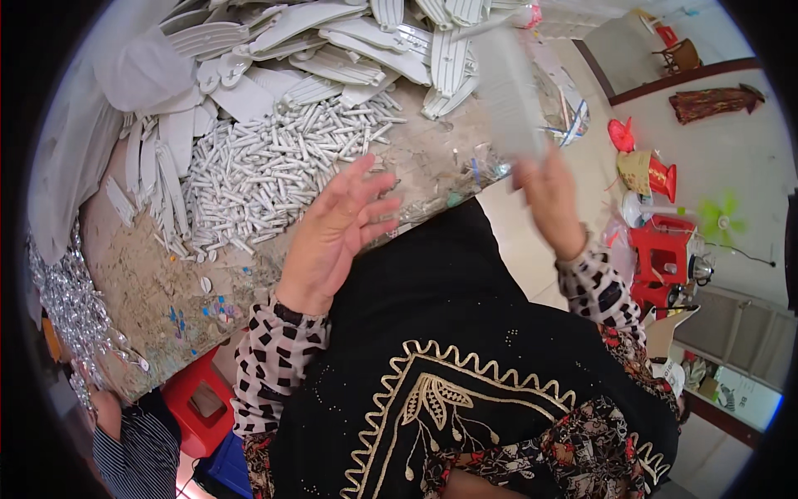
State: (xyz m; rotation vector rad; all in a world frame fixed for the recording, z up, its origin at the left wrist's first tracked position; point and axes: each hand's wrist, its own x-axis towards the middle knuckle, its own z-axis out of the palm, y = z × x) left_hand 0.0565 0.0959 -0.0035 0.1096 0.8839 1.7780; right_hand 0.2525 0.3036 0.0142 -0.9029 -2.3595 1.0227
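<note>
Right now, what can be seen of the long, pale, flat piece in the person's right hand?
The long, pale grey-white flat piece looks like plastic, though blur hides its surface detail. Its lower end is in the bare right hand; it slants up and left, seen against the worn, brownish tabletop. Whether its far end touches the heaped white ribbed pieces cannot be told.

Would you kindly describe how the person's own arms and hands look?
The left hand and right hand are ungloved. The left sleeve and right sleeve are pale with irregular black patches; dark, multicoloured printed fabric shows farther up.
</note>
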